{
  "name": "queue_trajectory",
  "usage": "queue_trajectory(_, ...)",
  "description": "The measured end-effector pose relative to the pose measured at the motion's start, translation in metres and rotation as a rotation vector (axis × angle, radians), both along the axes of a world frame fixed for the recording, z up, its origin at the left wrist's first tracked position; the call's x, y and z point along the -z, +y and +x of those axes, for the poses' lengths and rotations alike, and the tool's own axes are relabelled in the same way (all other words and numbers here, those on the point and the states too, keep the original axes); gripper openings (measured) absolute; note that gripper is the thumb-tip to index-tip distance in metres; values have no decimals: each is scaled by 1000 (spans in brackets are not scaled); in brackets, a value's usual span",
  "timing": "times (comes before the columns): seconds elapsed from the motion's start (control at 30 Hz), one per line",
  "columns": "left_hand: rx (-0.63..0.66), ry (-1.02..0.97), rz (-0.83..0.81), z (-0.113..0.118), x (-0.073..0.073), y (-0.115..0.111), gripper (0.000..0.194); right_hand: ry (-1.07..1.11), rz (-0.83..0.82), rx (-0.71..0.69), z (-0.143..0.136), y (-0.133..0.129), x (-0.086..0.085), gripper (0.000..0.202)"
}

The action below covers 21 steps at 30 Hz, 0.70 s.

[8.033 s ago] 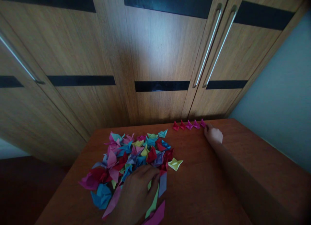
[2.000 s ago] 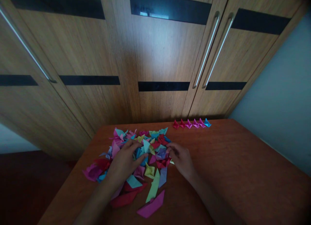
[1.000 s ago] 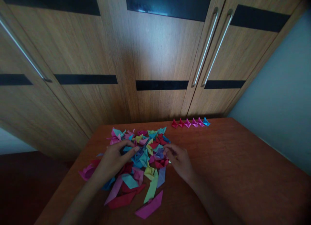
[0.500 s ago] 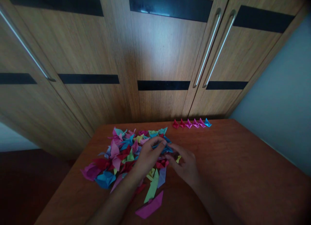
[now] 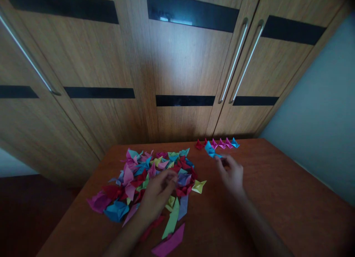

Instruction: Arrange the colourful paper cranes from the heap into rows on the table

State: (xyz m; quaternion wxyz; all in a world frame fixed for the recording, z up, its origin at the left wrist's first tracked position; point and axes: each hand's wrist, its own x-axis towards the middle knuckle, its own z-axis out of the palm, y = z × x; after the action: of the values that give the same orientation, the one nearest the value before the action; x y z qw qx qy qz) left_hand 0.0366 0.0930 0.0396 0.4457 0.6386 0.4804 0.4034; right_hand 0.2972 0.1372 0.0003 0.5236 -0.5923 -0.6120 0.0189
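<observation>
A blue folded paper boat (image 5: 211,150) is pinched in the fingertips of my right hand (image 5: 230,172), just in front of the row of small paper boats (image 5: 221,144) at the table's back edge. That row has red, pink and blue pieces. My left hand (image 5: 161,188) hovers over the heap of coloured folded papers (image 5: 130,178), its fingers curled; whether anything is between them is hidden. A yellow folded piece (image 5: 199,186) lies at the heap's right side, between my hands.
The reddish-brown table (image 5: 271,190) extends to the right of my right arm. Behind it stands a wooden cabinet (image 5: 183,64) with long metal handles. Nearest me lie a magenta folded strip (image 5: 169,243) and a green one (image 5: 171,218).
My right hand has carried the blue boat away from my left hand, rightward and back toward the row. My left hand has let go of it and moved slightly left and down.
</observation>
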Motion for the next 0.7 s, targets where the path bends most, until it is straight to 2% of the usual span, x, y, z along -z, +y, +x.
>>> queue_trajectory(0.13, 35, 96, -35, -13, 2, -16, 24, 10, -65, 282, 85, 47, 13, 41)
queue_trajectory(0.2, 39, 117, -68, -15, 2, -21, 26, -69, -213, 453, 125, 69, 20, 43)
queue_trajectory(0.3, 25, 135, -82, -14, 2, -24, 26, -120, -331, 562, 166, 92, 32, 41)
queue_trajectory(0.4, 15, 117, -94, -11, 0, -23, 26, -155, -444, 607, 182, 105, 43, 37)
queue_trajectory(0.5, 13, 37, -151, -11, 1, -21, 29, -195, -555, 621, 187, 114, 52, 36)
queue_trajectory(0.7, 9, -43, -226, -17, 6, -21, 29, -264, -679, 619, 190, 124, 58, 38)
